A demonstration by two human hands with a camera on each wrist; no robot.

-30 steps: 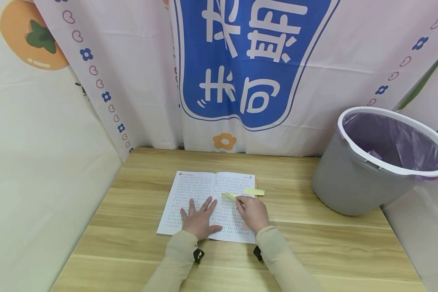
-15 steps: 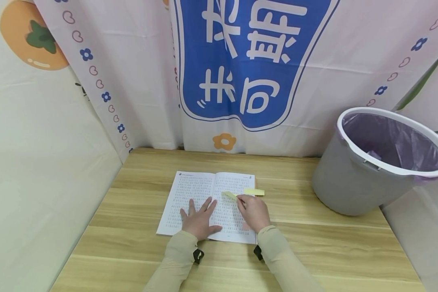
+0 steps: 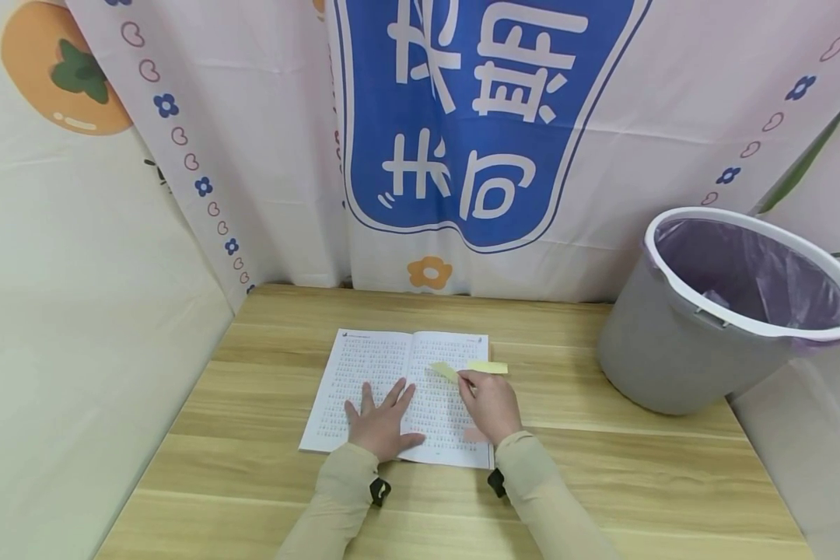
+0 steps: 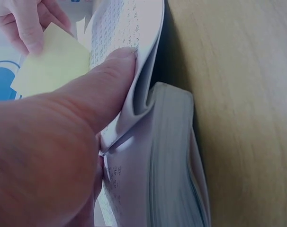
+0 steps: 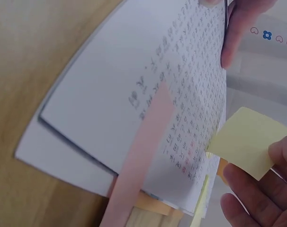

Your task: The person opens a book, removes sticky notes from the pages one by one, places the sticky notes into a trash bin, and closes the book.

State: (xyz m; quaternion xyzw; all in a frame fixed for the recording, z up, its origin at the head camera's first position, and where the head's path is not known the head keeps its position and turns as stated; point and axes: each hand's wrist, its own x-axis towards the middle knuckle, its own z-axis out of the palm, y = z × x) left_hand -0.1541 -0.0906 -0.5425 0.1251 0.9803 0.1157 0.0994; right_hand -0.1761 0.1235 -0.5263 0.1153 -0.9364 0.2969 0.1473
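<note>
An open book (image 3: 364, 358) with printed pages lies on the table. My left hand (image 3: 380, 428) rests on it with fingers spread, across the left page and the fold. In the left wrist view, the left thumb (image 4: 108, 85) presses on the page near the bottom of the fold. My right hand (image 3: 491, 403) pinches a yellow sticky note (image 5: 247, 142) by one corner between thumb and finger, over the right page. Another yellow sticky note (image 3: 488, 367) sticks out past that page's right edge. Lower down, a pink sticky strip (image 5: 143, 137) lies across the page and overhangs its edge.
A grey bin (image 3: 672, 350) with a white rim and a purple liner bag stands at the right of the wooden table (image 3: 252, 498). Printed cloth (image 3: 287, 194) hangs along the back. An orange tab (image 5: 155, 204) pokes out from the book's edge.
My right hand has shifted slightly to the right with the yellow sticky note, and more of the pink strip shows. The left hand and the book have stayed in place.
</note>
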